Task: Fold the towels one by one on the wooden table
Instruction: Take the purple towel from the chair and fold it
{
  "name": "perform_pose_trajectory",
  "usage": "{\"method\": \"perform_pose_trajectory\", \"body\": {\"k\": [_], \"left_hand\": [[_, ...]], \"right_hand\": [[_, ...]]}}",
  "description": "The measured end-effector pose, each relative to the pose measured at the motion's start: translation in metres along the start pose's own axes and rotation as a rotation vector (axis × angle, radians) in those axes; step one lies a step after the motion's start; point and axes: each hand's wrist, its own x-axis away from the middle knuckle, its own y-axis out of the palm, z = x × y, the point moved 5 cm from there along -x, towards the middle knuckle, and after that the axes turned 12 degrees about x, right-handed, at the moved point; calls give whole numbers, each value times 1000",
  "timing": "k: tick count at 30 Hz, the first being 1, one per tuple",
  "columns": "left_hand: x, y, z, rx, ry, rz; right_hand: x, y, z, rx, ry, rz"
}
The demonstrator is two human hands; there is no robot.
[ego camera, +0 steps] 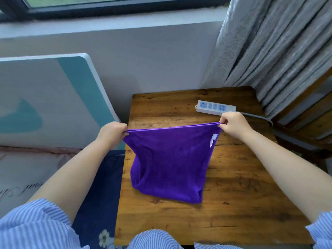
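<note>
A purple towel (170,162) hangs doubled over the wooden table (233,203); its folded bottom rests on the tabletop. My left hand (113,132) pinches the top left corners. My right hand (233,125) pinches the top right corners, so the upper edge is stretched taut between them. A small white label (213,139) shows near the towel's right edge.
A white power strip (214,107) with a grey cable lies at the table's far right. Grey curtains (278,51) hang to the right. A bed with a dark blue cover (100,194) and a white-teal board (45,97) stand to the left.
</note>
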Motion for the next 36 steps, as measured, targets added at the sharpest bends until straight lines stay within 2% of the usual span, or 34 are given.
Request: {"method": "perform_pose_trajectory", "body": {"k": [6, 10, 15, 17, 19, 20, 22, 23, 25, 26, 27, 28, 30, 31, 36], "left_hand": [[23, -24, 15, -93, -41, -51], [41, -52, 21, -118, -46, 41], [74, -102, 24, 57, -63, 335], [88, -126, 33, 106, 82, 539], [104, -148, 43, 56, 235, 695], [113, -158, 46, 49, 277, 800], [122, -169, 52, 121, 289, 867], [124, -169, 56, 119, 270, 820], [116, -147, 60, -49, 149, 541], [116, -139, 59, -48, 130, 487], [122, -138, 60, 29, 130, 505], [129, -141, 63, 113, 166, 559], [135, -151, 67, 278, 230, 749], [136, -159, 69, 330, 209, 762], [122, -146, 72, 130, 53, 453]], "right_hand": [[22, -31, -5, 7, 3, 127], [39, -54, -11, 46, 87, 204], [78, -106, -36, 3, 196, 426], [96, -132, -46, -38, 234, 546], [115, -159, -51, -73, 275, 682], [128, -173, -53, -71, 290, 773], [143, -183, -51, -91, 275, 849], [145, -184, -50, -39, 247, 778], [140, -164, -46, 126, 229, 433], [141, -157, -40, 150, 246, 352], [144, -157, -37, 115, 266, 376], [147, -162, -33, 55, 294, 468], [154, -177, -29, -16, 346, 631], [153, -182, -27, -10, 348, 636], [140, -176, -16, 116, 306, 408]]}}
